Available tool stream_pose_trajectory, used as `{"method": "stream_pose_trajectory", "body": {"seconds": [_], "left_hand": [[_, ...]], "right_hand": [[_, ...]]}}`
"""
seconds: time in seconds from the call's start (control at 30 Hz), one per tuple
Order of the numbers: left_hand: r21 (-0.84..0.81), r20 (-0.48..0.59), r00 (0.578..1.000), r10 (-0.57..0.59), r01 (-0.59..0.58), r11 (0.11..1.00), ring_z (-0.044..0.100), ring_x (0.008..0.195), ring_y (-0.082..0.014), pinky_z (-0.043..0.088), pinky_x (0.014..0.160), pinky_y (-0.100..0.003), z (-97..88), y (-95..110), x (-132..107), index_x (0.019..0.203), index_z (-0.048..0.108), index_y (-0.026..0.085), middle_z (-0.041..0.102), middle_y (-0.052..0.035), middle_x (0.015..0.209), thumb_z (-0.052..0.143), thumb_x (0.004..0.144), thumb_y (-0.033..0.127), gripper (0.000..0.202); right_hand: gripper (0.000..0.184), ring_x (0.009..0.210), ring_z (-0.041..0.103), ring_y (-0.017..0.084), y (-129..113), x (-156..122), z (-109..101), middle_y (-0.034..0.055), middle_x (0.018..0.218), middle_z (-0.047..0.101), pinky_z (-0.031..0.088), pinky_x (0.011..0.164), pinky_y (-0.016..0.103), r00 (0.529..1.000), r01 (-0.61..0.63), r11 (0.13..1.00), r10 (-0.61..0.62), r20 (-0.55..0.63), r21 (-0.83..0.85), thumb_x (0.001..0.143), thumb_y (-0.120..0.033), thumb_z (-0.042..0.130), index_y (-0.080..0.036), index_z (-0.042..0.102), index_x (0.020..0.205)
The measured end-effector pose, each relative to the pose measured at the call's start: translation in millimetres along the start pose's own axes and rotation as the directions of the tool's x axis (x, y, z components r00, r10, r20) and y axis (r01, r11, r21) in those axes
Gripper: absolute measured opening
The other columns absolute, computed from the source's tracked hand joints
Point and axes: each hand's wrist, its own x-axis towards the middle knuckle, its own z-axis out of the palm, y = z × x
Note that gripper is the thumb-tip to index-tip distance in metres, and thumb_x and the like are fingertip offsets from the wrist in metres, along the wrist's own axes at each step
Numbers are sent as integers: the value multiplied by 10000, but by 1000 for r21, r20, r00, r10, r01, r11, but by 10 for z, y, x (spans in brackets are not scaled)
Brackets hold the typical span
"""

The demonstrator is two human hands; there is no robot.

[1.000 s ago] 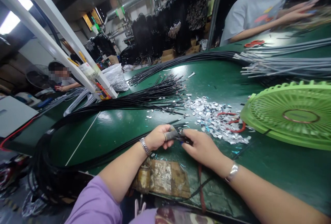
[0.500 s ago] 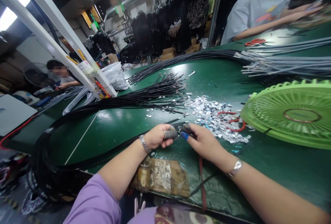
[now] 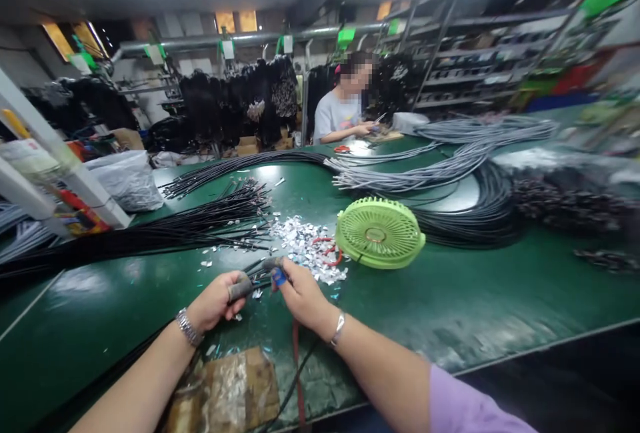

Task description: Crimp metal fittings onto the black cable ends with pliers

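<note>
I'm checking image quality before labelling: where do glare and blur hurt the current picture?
Head view: white glare on the green table behind the silver scraps; head view: blur smears the dark pile at far right; head view: left hand and right hand look clearer, but the black cables between them lack fine detail.

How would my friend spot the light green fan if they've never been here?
Start at the big dark green table and find the person's right hand. Just past it lies a pile of silvery scraps, and the fan is at its right edge. It's round, bright and slatted, unlike the thin grey cables behind it.
</note>
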Motion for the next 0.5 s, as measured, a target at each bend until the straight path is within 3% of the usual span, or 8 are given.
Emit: {"method": "stream_pose_trajectory", "body": {"seconds": [0.13,0.2,0.27,0.37,0.43,0.5], "left_hand": [[18,-4,1000,27,-27,999,255,285,-18,136,330,-160,-33,-38,22,671,439,168,440,77,393,641,603,629,508],[35,4,999,41,-42,999,265,289,-19,144,334,-162,-35,-38,23,665,440,168,443,74,401,628,616,627,499],[55,15,999,51,-52,997,271,292,-19,151,337,-161,-25,-25,16,662,443,168,442,74,405,621,626,617,485],[73,33,998,52,-55,996,276,297,-22,166,337,-159,-4,5,-2,669,454,169,442,76,405,617,635,579,442],[77,34,998,47,-50,996,283,301,-25,180,334,-159,5,18,-13,672,459,170,446,75,406,620,631,550,415],[77,28,999,44,-46,996,287,304,-26,185,333,-158,5,22,-17,673,458,171,451,73,409,623,627,527,395]], "right_hand": [[283,803,631,196,-72,22,-460,69,923,678,498,720,314,985,31,997,-41,-165,-68,921,-246,334,-210,544,1108],[311,990,590,252,-34,73,-805,128,1065,651,461,861,394,932,89,929,-205,-298,-360,890,-213,385,-173,571,1136],[326,1081,539,300,84,144,-1167,160,1144,617,407,937,462,917,27,768,-275,-291,-640,852,-197,430,-155,607,1122],[287,1171,466,360,393,247,-1616,194,1216,570,361,975,525,944,-85,577,-215,-252,-812,809,-196,463,-142,667,1003],[291,1082,541,319,618,287,-1798,158,1105,630,419,934,478,978,-75,573,-118,-173,-816,805,-192,447,-171,671,989],[316,979,599,263,789,298,-1885,114,1005,664,486,854,402,991,-59,642,-54,-121,-765,828,-209,404,-195,650,1026]]}}
